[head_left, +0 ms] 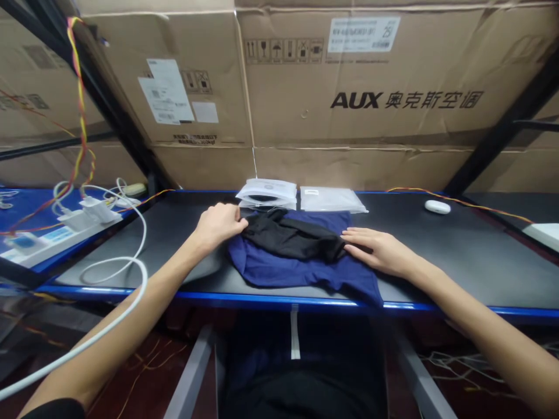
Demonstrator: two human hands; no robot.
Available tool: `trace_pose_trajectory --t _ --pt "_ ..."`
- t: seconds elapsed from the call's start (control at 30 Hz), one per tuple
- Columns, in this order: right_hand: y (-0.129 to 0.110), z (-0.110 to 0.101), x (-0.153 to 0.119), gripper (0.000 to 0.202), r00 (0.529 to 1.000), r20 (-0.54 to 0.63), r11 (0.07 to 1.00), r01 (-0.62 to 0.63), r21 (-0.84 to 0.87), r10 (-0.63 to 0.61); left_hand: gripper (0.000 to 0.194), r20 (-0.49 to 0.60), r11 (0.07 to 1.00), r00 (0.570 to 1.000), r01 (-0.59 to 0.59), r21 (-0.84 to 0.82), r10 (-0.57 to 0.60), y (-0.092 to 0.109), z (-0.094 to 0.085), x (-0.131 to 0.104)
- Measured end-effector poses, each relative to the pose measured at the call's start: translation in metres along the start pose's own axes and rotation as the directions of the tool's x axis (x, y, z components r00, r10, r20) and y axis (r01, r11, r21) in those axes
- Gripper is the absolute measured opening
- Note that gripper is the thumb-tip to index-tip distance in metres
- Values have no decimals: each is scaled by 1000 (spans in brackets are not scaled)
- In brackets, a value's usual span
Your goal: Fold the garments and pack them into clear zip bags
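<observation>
A black cloth garment (297, 237) lies bunched lengthwise on top of a dark blue cloth (271, 267) at the middle of the shelf. My left hand (222, 226) is closed, its thumb and fingers pinching the left end of the black garment. At the opposite end, my right hand (379, 250) rests with fingers stretched out and thumb apart, fingertips touching the black garment's edge. The blue cloth spreads beneath, and one corner reaches over the shelf's front edge. What kind of garments they are cannot be made out.
Behind the cloths lie a stack of white plastic pouches (267, 192) and a flat frosted pouch (332, 199). A small white case (437, 207) sits right. A power strip (65, 233) and a looping white cable (144, 273) are left. Large cardboard boxes (297, 128) stand behind.
</observation>
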State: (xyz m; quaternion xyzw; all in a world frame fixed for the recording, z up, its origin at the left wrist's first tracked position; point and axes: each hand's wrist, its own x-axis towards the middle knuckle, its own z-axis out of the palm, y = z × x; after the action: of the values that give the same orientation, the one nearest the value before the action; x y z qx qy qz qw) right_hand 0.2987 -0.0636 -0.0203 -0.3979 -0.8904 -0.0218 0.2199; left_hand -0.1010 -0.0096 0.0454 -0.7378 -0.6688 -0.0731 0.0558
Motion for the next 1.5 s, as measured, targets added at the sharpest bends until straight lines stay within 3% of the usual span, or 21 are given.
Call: trace_pose_trajectory --t 0.1,0.2,0.27,0.33,0.43,0.6,0.73,0.87,1.0,1.07,1.13,1.23,1.33,1.4,1.5 --pt "0 1 0 35 1000 -14 1000 -5 15 5 27 79 996 997 -23 89 16 -7 6 -2" --pt "1 2 0 34 1000 -18 1000 -2 24 2 29 -60 984 983 -172 47 174 -6 7 -2" --pt "1 1 0 33 1000 -22 1000 0 27 0 31 -140 928 922 -370 -51 360 -3 7 -1" --pt "-1 -3 2 32 999 -41 999 4 40 -3 32 -166 814 830 -555 -171 532 0 8 2" --pt "-10 -10 7 30 994 -112 994 -6 113 19 38 -125 702 742 -666 -254 659 4 12 4" --pt "-41 -17 25 27 987 -128 964 -63 257 99 43 -36 725 747 -653 -219 663 6 20 7" --pt "-58 -13 35 23 995 -48 946 -66 316 86 29 -84 734 770 -630 -251 632 5 16 8" --pt "-53 -18 30 20 988 -54 909 -113 400 147 21 -166 688 798 -588 -426 579 2 -1 0" --pt "-42 -35 19 16 978 -67 880 -147 452 198 22 -75 620 813 -496 -608 577 -1 -22 -15" --pt "-39 -43 14 13 984 -63 869 -119 480 169 20 20 601 778 -468 -648 628 -2 -28 -22" --pt "-40 -49 10 13 995 -21 859 -77 506 102 20 114 572 700 -465 -676 705 -1 -29 -28" --pt "-46 -52 6 18 987 161 855 -62 515 -26 18 265 554 550 -468 -688 792 0 -24 -33" --pt "-55 -52 5 21 933 351 862 -110 496 -82 18 384 601 490 -435 -670 783 1 -22 -33" --pt "-56 -53 5 24 922 385 861 -160 483 -45 21 407 632 514 -402 -663 755 3 -24 -29" --pt "-50 -55 7 32 952 284 869 -231 438 110 27 298 645 634 -428 -633 713 10 -27 -17"
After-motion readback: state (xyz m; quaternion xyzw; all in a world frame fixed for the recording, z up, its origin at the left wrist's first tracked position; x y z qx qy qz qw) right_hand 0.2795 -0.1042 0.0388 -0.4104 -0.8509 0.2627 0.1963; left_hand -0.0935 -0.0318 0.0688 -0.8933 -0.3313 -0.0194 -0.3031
